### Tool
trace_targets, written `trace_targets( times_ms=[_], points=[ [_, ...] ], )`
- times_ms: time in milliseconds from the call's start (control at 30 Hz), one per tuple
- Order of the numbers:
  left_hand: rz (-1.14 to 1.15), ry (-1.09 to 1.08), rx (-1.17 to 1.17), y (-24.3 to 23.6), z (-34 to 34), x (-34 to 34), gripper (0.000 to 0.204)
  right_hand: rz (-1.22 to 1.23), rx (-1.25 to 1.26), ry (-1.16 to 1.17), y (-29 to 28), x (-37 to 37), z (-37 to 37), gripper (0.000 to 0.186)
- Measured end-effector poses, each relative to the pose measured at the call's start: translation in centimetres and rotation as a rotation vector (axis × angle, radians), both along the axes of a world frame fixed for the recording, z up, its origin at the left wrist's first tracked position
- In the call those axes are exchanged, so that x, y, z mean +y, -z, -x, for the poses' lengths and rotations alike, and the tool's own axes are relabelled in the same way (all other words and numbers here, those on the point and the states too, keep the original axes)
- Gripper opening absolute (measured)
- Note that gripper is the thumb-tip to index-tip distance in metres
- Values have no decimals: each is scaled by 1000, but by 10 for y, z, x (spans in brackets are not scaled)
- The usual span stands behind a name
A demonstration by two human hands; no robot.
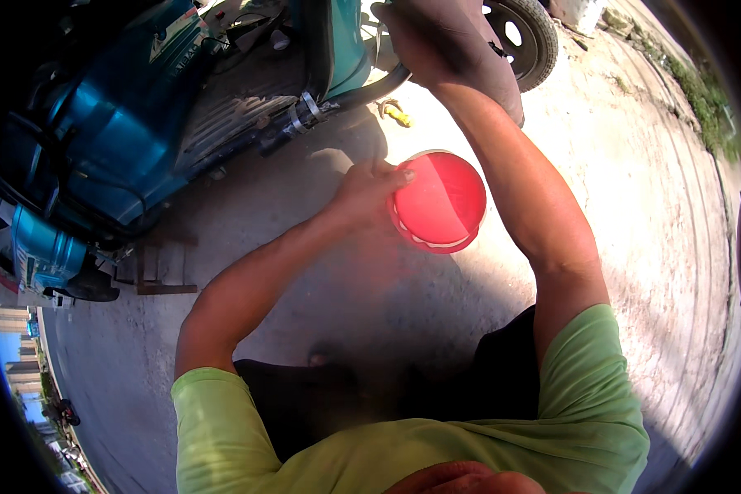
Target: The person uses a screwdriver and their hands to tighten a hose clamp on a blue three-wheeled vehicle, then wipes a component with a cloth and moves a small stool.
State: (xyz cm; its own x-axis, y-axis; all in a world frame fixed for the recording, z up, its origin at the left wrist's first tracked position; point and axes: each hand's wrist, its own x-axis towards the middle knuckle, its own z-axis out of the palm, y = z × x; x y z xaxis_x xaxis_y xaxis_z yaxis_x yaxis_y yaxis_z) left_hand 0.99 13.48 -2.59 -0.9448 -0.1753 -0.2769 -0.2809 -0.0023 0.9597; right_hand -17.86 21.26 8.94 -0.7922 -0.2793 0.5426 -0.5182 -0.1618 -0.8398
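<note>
My left hand grips the left rim of a round red plastic tub, with its thumb lying over the edge. The tub's mouth faces up; sunlight and shadow split its inside, and a pale scalloped band shows along its near side. My right hand is raised beyond the tub, at the top of the view and very near the camera. It is dark and blurred, and its fingers are mostly hidden. A brownish-purple, cloth-like shape lies against it; I cannot tell whether the hand holds it.
A teal motor scooter stands at the left, its footboard and side rail close to my left hand. A wheel shows at the top. A small yellow object lies on the concrete floor. A low wooden stool sits beside the scooter.
</note>
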Motion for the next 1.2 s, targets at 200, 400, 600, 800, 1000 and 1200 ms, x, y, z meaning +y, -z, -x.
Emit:
trace_targets(
  times_ms=[200,400,600,800,1000,1200],
  points=[
    [-143,-93,-192,47,47,49,35,8,34,8,-2,-2,-4,19],
    [-112,-31,-227,48,58,49,41,-26,143,88,-10,2,-5,24],
    [198,277,-332,72,41,7,41,-180,699,414,-42,6,-40,29],
    [505,368,-228,100,15,-59,43,-483,472,257,-34,20,-37,26],
    [936,373,-297,134,1,-128,44,-69,261,429,-3,-32,-27,24],
    [1056,445,-356,125,-29,-140,40,-202,-70,38,7,-15,-10,24]
  ],
)
